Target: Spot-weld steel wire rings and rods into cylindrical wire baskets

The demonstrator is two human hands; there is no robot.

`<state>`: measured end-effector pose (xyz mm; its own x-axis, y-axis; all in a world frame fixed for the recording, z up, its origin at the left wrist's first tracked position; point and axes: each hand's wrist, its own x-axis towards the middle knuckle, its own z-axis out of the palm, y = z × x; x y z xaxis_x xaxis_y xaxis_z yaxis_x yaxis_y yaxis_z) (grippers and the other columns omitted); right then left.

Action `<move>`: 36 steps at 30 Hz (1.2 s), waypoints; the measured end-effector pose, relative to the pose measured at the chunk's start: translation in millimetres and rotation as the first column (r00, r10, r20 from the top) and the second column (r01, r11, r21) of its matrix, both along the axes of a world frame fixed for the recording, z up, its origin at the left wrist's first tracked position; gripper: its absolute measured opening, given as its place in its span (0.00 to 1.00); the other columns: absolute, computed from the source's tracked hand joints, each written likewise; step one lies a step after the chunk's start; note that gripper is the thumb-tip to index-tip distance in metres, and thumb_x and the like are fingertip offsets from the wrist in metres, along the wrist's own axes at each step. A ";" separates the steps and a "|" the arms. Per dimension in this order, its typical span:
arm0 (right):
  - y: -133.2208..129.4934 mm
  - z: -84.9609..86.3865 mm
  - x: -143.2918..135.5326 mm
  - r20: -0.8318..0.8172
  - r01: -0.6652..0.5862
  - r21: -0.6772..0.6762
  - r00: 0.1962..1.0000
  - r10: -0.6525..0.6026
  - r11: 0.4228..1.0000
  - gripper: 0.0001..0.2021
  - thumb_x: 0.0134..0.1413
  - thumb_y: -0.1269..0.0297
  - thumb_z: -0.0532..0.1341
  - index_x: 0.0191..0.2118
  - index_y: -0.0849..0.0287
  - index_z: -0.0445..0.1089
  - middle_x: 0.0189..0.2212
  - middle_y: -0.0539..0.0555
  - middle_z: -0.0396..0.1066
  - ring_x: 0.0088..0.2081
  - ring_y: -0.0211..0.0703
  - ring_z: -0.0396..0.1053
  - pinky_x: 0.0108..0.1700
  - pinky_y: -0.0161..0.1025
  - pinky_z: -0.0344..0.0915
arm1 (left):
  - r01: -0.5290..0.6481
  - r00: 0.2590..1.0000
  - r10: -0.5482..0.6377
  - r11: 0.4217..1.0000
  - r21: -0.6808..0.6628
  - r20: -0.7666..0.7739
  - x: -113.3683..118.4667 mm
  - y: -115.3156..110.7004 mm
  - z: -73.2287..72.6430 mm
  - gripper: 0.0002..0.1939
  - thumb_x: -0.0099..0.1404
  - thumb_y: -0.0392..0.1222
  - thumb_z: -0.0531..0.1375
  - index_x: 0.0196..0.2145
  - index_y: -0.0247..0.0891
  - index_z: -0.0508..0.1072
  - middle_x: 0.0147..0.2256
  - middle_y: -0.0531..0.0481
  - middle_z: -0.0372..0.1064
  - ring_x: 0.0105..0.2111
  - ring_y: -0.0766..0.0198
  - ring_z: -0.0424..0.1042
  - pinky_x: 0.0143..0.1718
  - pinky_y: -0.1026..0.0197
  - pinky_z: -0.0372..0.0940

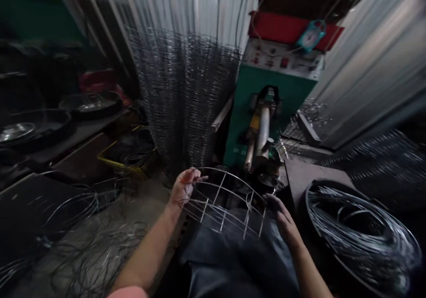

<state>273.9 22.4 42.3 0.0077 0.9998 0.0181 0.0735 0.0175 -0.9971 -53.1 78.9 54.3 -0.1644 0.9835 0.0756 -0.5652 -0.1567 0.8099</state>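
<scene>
Between my two hands is a round wire frame of thin curved rods joined by short cross wires, held tilted above my dark apron. My left hand is closed on its left edge, thumb and fingers around the wire. On the opposite side my right hand grips the rim with its fingertips. Just beyond the frame stands a green machine with a metal arm and a dark lower part. Some of the frame's lower wires blur against the apron.
Tall stacks of wire rings lean against the corrugated wall behind. To the right, a black round tub holds coiled wire rings. A yellow crate stands at left, and loose wires litter the floor. A teal dial hangs on the machine.
</scene>
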 end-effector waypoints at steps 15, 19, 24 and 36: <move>-53.6 -12.3 -43.2 -0.384 -0.129 -0.178 0.922 0.052 0.975 0.23 0.44 0.43 0.60 0.35 0.61 0.67 0.18 0.47 0.67 0.17 0.34 0.62 0.21 0.31 0.58 | 0.137 0.870 -0.292 0.918 -0.373 -0.398 99.5 -79.2 -7.3 0.27 0.52 0.58 0.59 0.47 0.44 0.66 0.44 0.48 0.68 0.45 0.56 0.68 0.43 0.56 0.64; -65.7 -26.4 -55.0 -0.359 -0.119 -0.189 0.932 0.044 0.975 0.25 0.47 0.40 0.55 0.39 0.59 0.69 0.19 0.47 0.66 0.18 0.35 0.62 0.22 0.32 0.59 | 0.151 0.862 -0.341 0.878 -0.454 -0.374 122.6 -86.2 -5.0 0.37 0.41 0.50 0.68 0.50 0.44 0.63 0.42 0.46 0.69 0.46 0.53 0.68 0.39 0.58 0.66; -59.1 -5.1 31.1 0.252 -0.020 0.060 0.968 0.005 0.998 0.18 0.50 0.50 0.57 0.40 0.58 0.72 0.35 0.54 0.73 0.39 0.47 0.69 0.44 0.43 0.63 | 0.225 0.826 -0.450 0.816 -0.532 -0.340 126.6 -85.5 -8.0 0.30 0.38 0.46 0.69 0.42 0.43 0.70 0.37 0.46 0.69 0.42 0.51 0.69 0.29 0.60 0.67; -30.4 59.6 271.9 0.989 0.852 0.057 0.025 -0.148 0.521 0.15 0.55 0.71 0.54 0.48 0.71 0.67 0.44 0.71 0.68 0.46 0.55 0.68 0.45 0.44 0.63 | 0.224 0.863 -0.445 0.763 -0.606 -0.241 137.3 -87.5 -8.3 0.28 0.33 0.39 0.69 0.36 0.41 0.71 0.37 0.49 0.70 0.38 0.54 0.70 0.29 0.62 0.66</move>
